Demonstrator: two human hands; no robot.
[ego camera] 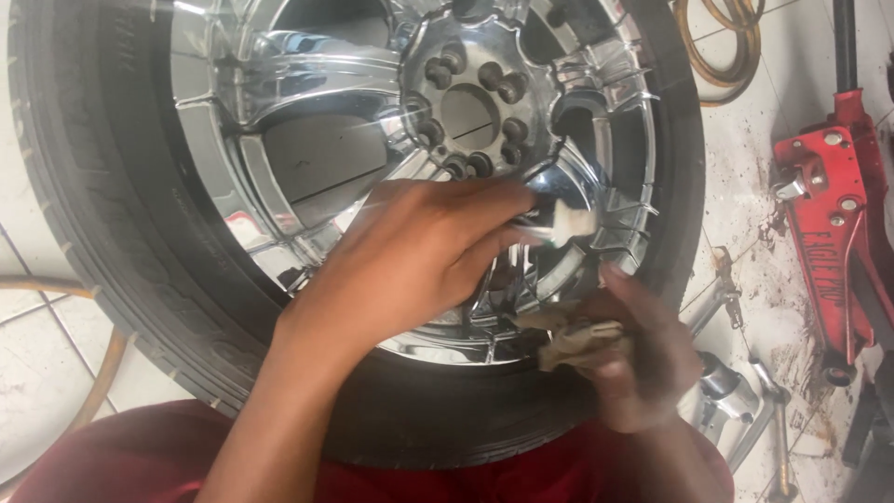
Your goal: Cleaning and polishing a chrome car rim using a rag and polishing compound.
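A black rubber tyre [121, 224] on a mirror-bright chrome spoked wheel rim [307, 102] lies flat on the pale tiled floor [37, 373], its hub ringed with dark lug holes. The left hand [419, 256] pinches a small whitish pad [570, 222] against a spoke. The right hand [643, 359] grips a crumpled beige cloth [577, 340] at the rim's near edge; a red floor jack [833, 214] stands off to the right.

tyre [112, 233] cut off at top; right hand [643, 363] blurred.
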